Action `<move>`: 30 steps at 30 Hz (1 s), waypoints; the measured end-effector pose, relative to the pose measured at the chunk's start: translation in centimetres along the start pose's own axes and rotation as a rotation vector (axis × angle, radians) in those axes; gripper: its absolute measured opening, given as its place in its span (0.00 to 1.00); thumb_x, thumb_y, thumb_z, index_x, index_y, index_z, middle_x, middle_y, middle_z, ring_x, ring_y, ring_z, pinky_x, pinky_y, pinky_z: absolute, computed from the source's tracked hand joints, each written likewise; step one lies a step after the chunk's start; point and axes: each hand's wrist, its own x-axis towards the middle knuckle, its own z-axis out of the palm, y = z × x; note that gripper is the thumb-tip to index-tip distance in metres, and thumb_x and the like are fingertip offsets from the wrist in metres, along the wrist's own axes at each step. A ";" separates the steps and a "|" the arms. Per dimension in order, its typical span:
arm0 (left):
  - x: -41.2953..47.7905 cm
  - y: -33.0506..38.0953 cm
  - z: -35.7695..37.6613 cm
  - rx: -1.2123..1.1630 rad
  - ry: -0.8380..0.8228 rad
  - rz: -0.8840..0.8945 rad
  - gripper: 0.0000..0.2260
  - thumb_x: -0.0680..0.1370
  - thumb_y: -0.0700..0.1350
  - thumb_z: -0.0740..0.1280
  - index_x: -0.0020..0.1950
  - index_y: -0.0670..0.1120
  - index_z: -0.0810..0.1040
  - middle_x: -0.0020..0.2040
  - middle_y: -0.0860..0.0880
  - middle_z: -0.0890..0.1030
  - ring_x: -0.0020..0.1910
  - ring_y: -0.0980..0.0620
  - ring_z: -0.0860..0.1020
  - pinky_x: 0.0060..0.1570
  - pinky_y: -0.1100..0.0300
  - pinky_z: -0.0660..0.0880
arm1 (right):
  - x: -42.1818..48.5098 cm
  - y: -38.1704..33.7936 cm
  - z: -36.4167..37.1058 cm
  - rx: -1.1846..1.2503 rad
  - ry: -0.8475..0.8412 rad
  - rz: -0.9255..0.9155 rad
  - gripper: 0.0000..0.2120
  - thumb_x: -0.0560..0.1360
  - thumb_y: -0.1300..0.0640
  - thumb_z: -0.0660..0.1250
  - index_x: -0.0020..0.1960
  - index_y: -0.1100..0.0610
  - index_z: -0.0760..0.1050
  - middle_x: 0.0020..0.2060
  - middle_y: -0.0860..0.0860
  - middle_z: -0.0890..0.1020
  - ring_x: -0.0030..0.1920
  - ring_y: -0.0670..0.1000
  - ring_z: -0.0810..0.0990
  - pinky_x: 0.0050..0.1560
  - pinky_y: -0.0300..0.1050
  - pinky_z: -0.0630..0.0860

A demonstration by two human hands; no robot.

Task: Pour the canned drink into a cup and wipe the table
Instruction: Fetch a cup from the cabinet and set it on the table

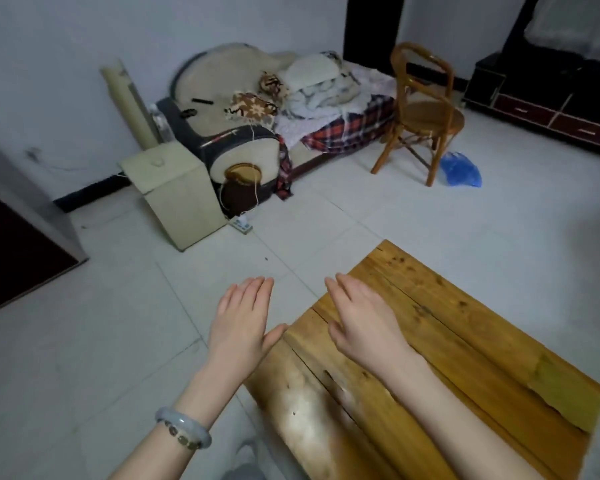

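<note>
Both hands are held flat and empty: the right hand [357, 327] over the plank table [465, 323] at its left edge, so nearer, the left hand [239, 323] just off it above the tiled floor [118, 323]; no can or cup is seen.

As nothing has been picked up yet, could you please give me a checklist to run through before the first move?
1. Left hand free: ok, fingers straight, holding nothing.
2. Right hand free: ok, flat over the wooden table, holding nothing.
3. Can in view: not ok, none visible.
4. Cup in view: not ok, none visible.
5. Wiping cloth in view: not ok, none visible.
6. Table top dry: cannot tell; a pale patch shows on it.
</note>
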 end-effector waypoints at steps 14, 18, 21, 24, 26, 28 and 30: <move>-6.8 -21.9 -4.3 0.146 0.089 -0.287 0.35 0.58 0.54 0.80 0.59 0.38 0.78 0.55 0.41 0.81 0.54 0.42 0.80 0.62 0.46 0.68 | 12.7 -22.5 5.5 -0.069 0.025 -0.303 0.33 0.51 0.56 0.78 0.55 0.62 0.77 0.48 0.56 0.82 0.47 0.56 0.82 0.48 0.46 0.79; -8.2 -29.6 -4.9 0.173 0.077 -0.324 0.35 0.57 0.55 0.81 0.58 0.38 0.79 0.54 0.42 0.82 0.53 0.43 0.81 0.58 0.46 0.74 | 16.8 -29.0 8.2 -0.055 0.051 -0.332 0.33 0.51 0.56 0.77 0.56 0.61 0.77 0.48 0.55 0.82 0.46 0.56 0.82 0.48 0.46 0.79; -8.8 -34.8 -5.0 0.175 0.076 -0.331 0.35 0.57 0.55 0.80 0.58 0.39 0.79 0.54 0.42 0.82 0.53 0.44 0.81 0.59 0.47 0.75 | 19.8 -33.5 9.7 -0.040 0.060 -0.340 0.33 0.49 0.55 0.78 0.54 0.60 0.78 0.46 0.54 0.83 0.45 0.54 0.82 0.45 0.45 0.79; -9.1 -39.2 -4.7 0.193 0.091 -0.345 0.34 0.57 0.55 0.80 0.57 0.39 0.79 0.54 0.42 0.82 0.54 0.43 0.81 0.61 0.47 0.67 | 22.6 -37.0 10.8 -0.034 0.053 -0.348 0.33 0.48 0.53 0.79 0.53 0.59 0.79 0.45 0.54 0.83 0.44 0.54 0.83 0.44 0.44 0.79; -9.0 -41.6 -4.5 0.192 0.085 -0.368 0.34 0.57 0.56 0.80 0.57 0.39 0.79 0.54 0.43 0.82 0.54 0.44 0.81 0.60 0.48 0.73 | 24.6 -38.7 11.5 -0.036 0.043 -0.360 0.34 0.48 0.53 0.79 0.53 0.60 0.79 0.46 0.54 0.83 0.44 0.54 0.83 0.44 0.45 0.79; -8.6 -43.8 -4.2 0.169 0.076 -0.399 0.34 0.58 0.56 0.80 0.58 0.39 0.79 0.54 0.43 0.82 0.54 0.44 0.81 0.57 0.47 0.76 | 26.7 -40.2 12.3 -0.042 0.021 -0.374 0.34 0.48 0.53 0.79 0.53 0.60 0.79 0.46 0.54 0.83 0.45 0.54 0.83 0.44 0.45 0.79; -7.8 -45.9 -3.8 0.152 0.069 -0.432 0.35 0.58 0.56 0.80 0.59 0.39 0.78 0.55 0.43 0.82 0.54 0.44 0.81 0.57 0.45 0.76 | 29.0 -41.6 13.2 -0.047 -0.002 -0.391 0.35 0.48 0.53 0.79 0.54 0.60 0.79 0.46 0.54 0.83 0.45 0.54 0.83 0.45 0.45 0.79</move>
